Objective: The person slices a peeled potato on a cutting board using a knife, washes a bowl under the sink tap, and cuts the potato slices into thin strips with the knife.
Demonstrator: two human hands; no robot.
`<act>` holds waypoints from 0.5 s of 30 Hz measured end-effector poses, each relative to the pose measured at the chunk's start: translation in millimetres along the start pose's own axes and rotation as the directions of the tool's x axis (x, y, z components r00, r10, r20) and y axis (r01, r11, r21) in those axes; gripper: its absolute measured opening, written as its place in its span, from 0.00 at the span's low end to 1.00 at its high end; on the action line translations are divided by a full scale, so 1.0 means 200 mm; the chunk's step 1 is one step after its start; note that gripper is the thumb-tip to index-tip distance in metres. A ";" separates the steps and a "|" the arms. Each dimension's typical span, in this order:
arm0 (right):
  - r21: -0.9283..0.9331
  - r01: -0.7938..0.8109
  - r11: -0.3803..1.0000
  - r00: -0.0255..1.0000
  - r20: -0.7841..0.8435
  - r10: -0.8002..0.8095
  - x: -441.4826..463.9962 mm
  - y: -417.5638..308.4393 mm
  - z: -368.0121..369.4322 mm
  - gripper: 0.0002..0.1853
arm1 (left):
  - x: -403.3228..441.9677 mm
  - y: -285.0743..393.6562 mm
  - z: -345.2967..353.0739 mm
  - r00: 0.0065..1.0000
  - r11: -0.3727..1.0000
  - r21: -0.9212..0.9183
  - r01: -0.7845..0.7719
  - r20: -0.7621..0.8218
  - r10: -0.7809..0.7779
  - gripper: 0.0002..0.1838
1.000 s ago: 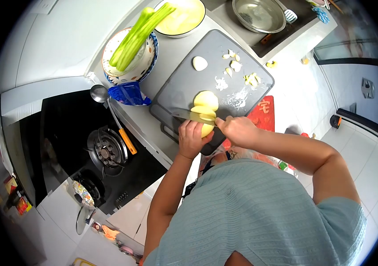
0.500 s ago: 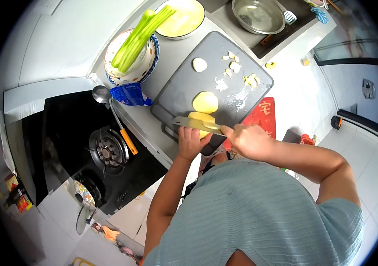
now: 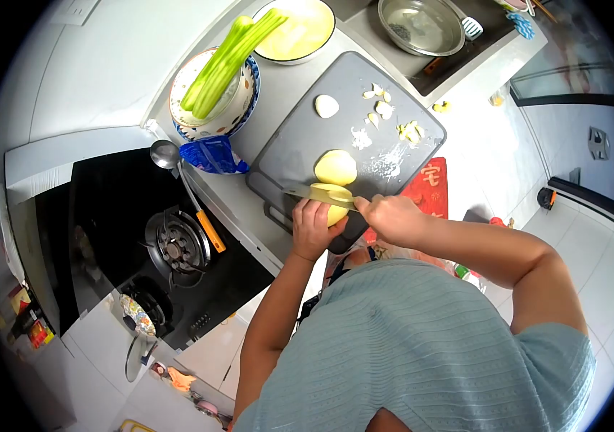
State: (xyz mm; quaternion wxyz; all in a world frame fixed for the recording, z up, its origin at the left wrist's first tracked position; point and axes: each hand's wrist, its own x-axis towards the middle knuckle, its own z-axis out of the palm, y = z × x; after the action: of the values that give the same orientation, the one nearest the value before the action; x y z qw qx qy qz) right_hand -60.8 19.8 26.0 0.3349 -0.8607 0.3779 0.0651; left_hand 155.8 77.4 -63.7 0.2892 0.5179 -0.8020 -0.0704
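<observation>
Potato (image 3: 336, 215) lies on one grey board (image 3: 289, 147), clamped under the left hand (image 3: 312, 229), at the thumb side; the right hand (image 3: 392, 219) grips one knife (image 3: 321, 194), its blade across the potato; one yellow piece (image 3: 336, 167) and one white round (image 3: 326, 106) lie beyond; two green stalks (image 3: 229, 68) rest across a bowl (image 3: 179, 88).

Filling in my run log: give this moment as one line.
left hand: holds peeled potato | right hand: holds knife, blade at potato | beneath: gray cutting board
</observation>
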 end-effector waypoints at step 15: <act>-0.074 0.016 0.997 1.000 -0.016 -0.017 -0.17 -0.09 -0.15 0.28 | -0.05 -0.02 0.01 1.000 1.000 0.020 -0.007 0.027 0.007 0.28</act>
State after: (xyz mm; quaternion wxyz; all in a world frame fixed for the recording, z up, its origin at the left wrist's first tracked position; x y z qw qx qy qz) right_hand -77.6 30.8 70.5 0.3000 -0.8761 0.3710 0.0692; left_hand 160.2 84.2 -69.9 0.2735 0.5170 -0.8082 -0.0684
